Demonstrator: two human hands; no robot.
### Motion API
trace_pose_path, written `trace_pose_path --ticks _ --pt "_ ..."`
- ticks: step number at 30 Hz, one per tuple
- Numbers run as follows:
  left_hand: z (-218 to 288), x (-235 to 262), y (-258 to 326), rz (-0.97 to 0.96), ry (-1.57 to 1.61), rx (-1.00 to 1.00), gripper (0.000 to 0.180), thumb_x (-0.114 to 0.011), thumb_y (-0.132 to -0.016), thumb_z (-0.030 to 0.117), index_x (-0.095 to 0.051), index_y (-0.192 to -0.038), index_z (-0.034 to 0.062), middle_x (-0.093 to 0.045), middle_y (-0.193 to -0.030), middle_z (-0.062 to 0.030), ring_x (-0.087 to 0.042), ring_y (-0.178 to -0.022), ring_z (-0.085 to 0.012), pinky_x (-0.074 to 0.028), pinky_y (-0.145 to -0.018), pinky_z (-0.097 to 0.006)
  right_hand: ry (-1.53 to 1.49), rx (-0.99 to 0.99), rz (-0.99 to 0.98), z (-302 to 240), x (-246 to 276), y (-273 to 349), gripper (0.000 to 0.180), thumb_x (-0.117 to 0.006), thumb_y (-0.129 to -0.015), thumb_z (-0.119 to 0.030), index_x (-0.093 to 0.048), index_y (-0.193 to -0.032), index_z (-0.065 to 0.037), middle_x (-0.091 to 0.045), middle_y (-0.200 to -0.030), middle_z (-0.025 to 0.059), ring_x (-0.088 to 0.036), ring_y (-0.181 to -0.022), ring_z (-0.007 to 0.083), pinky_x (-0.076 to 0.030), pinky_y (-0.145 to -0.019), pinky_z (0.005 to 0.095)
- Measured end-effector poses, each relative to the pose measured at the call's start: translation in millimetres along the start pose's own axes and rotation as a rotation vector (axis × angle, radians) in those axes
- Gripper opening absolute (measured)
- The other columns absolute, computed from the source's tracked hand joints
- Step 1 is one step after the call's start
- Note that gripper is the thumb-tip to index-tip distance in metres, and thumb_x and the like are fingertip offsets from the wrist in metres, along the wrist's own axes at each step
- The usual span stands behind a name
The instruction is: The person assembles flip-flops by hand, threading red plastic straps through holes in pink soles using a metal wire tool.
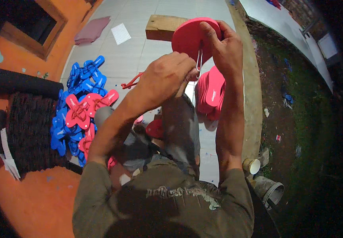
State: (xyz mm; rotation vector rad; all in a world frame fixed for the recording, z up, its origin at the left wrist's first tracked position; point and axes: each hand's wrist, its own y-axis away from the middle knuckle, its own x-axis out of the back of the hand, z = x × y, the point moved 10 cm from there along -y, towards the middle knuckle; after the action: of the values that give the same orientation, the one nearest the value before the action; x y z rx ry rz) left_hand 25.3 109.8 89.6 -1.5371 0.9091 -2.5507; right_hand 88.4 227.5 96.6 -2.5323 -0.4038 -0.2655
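My right hand (pixel 228 49) grips a pink flip-flop sole (pixel 187 37), thumb on its near face and fingers behind its edge. My left hand (pixel 165 81) is closed in a fist just below the sole, around the handle of a thin metal loop tool (pixel 199 61). The tool's shiny narrow loop runs up to the sole's face; whether its tip passes through the sole I cannot tell. A red flip-flop strap (pixel 131 82) shows beside my left wrist, partly hidden by it. Under my right forearm stands a stack of pink soles (pixel 211 93).
A wooden block (pixel 159 27) lies behind the sole. On the left are heaped blue flip-flops (pixel 86 85), several pink flip-flops (pixel 78 111) and a dark stacked pile (pixel 34 131) by the orange wall (pixel 40 206). Buckets (pixel 268 188) stand at right, beside a concrete edge (pixel 253 119).
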Motion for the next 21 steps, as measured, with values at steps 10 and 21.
trace_pose_path --ticks 10,21 --pt "-53 16 -28 0.102 0.492 0.28 0.035 -0.045 -0.088 0.032 -0.055 -0.099 -0.0001 -0.06 -0.088 -0.0155 -0.059 -0.076 -0.0221 -0.046 -0.069 -0.031 -0.324 -0.068 0.029 3 -8 33 0.031 -0.062 -0.078 -0.027 -0.06 -0.091 0.001 -0.061 -0.078 0.0082 -0.057 -0.071 0.0141 -0.045 -0.064 0.0265" --pt "13 28 82 0.669 0.175 0.18 0.03 -0.058 -0.079 0.033 -0.049 -0.083 0.0042 -0.045 -0.072 -0.0043 -0.043 -0.063 -0.0186 -0.039 -0.06 -0.03 -0.088 -0.002 -0.454 -14 -27 143 0.029 -0.056 -0.076 -0.005 -0.056 -0.105 -0.004 -0.053 -0.102 0.0114 -0.052 -0.095 0.0225 -0.042 -0.085 0.0309"
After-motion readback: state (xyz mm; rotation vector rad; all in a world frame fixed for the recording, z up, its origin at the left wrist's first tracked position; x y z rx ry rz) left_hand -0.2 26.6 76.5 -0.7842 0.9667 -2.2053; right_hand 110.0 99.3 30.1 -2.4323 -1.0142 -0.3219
